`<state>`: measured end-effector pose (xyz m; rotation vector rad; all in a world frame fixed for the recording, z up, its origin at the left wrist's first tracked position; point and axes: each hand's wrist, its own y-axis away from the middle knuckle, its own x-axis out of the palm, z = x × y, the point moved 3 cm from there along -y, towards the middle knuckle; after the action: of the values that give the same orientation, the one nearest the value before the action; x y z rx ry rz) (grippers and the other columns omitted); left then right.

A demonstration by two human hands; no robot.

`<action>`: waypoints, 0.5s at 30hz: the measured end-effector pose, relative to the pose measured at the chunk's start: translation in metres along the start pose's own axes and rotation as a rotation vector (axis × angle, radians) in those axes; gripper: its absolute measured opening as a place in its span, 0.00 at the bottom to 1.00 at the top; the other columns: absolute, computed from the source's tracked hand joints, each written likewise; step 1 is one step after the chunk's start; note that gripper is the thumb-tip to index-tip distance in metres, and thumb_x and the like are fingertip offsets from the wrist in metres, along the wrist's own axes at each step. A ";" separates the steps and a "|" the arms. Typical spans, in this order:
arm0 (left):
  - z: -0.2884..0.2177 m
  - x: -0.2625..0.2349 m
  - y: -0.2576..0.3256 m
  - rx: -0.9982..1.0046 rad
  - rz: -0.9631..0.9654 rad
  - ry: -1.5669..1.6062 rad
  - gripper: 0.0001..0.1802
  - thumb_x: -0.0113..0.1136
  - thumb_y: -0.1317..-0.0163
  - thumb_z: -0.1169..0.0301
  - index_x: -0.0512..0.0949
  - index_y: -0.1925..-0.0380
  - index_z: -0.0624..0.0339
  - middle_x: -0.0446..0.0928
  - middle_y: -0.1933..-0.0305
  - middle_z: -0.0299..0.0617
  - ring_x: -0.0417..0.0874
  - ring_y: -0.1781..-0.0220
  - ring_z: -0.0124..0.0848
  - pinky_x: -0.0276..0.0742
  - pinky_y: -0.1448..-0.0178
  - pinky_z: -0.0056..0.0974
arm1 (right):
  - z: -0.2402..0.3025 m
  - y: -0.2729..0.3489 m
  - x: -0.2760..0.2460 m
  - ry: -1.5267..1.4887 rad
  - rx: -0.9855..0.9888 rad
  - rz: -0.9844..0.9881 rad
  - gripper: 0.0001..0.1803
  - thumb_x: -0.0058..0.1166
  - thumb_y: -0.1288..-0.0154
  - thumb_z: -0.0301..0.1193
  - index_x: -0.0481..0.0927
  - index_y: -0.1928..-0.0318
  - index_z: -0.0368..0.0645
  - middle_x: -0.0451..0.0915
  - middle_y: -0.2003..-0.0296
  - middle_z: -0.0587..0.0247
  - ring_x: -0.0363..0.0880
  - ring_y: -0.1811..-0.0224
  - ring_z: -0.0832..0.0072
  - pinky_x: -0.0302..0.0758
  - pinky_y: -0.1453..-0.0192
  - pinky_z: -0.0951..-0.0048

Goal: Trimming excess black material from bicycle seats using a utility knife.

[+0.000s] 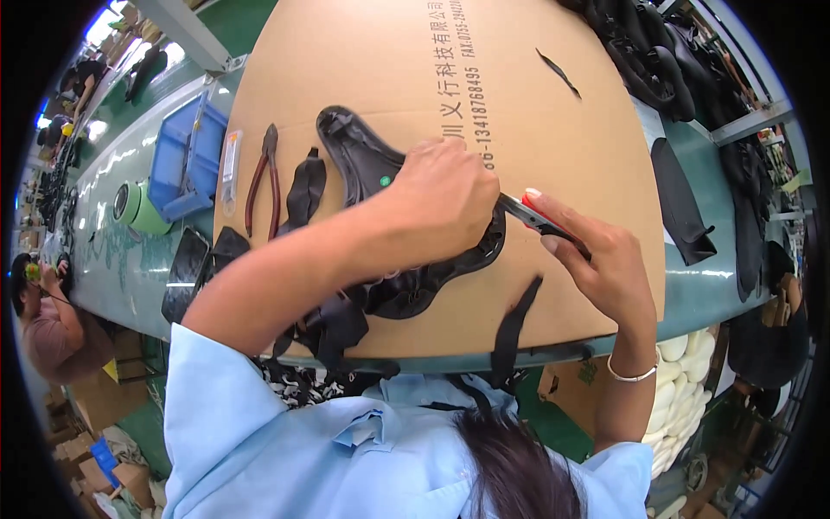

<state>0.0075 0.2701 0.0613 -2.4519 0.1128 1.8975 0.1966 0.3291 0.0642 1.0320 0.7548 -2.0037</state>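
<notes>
A black bicycle saddle (350, 151) lies underside up on the cardboard sheet, its narrow nose pointing to the far left and a round green sticker (385, 182) on it. My left hand (450, 190) is closed over the saddle's middle, gripping it near the right edge; the fingertips are hidden. In my right hand (609, 259) is a utility knife (553, 227) with a red slider. Its tip points left, close beside the saddle's edge and my left fist; the cutting point itself cannot be made out.
Left of the saddle lie red-handled pliers (261, 186) and black scraps (305, 186). A blue bin (186, 156) and a green roll (138, 208) stand farther left. One black strip (517, 329) lies near the front edge. Black covers (640, 56) are piled at far right. Other people sit at both sides.
</notes>
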 end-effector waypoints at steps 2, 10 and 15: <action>0.013 0.004 -0.017 0.140 0.027 0.087 0.12 0.56 0.46 0.67 0.80 0.77 0.67 0.79 0.74 0.54 0.80 0.69 0.50 0.75 0.60 0.49 | -0.006 -0.004 0.003 -0.083 0.083 0.090 0.27 0.57 0.39 0.29 0.74 0.38 0.60 0.84 0.59 0.59 0.81 0.69 0.62 0.75 0.64 0.66; 0.037 -0.009 -0.029 -0.325 -0.318 1.530 0.11 0.60 0.42 0.67 0.76 0.80 0.59 0.69 0.78 0.31 0.65 0.73 0.19 0.60 0.64 0.29 | 0.026 0.052 0.040 -0.288 0.293 -0.049 0.30 0.52 0.33 0.27 0.62 0.31 0.45 0.80 0.51 0.45 0.83 0.58 0.51 0.78 0.58 0.63; 0.023 -0.019 -0.032 0.265 -0.443 1.758 0.13 0.59 0.39 0.63 0.76 0.78 0.60 0.71 0.70 0.33 0.67 0.66 0.23 0.62 0.58 0.34 | 0.049 0.051 0.054 -0.230 0.394 -0.123 0.31 0.50 0.32 0.26 0.59 0.30 0.38 0.80 0.51 0.43 0.82 0.57 0.49 0.78 0.58 0.60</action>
<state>-0.0168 0.3040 0.0731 -2.6706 -0.1245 -0.6648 0.1973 0.2453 0.0349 0.9631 0.3128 -2.3888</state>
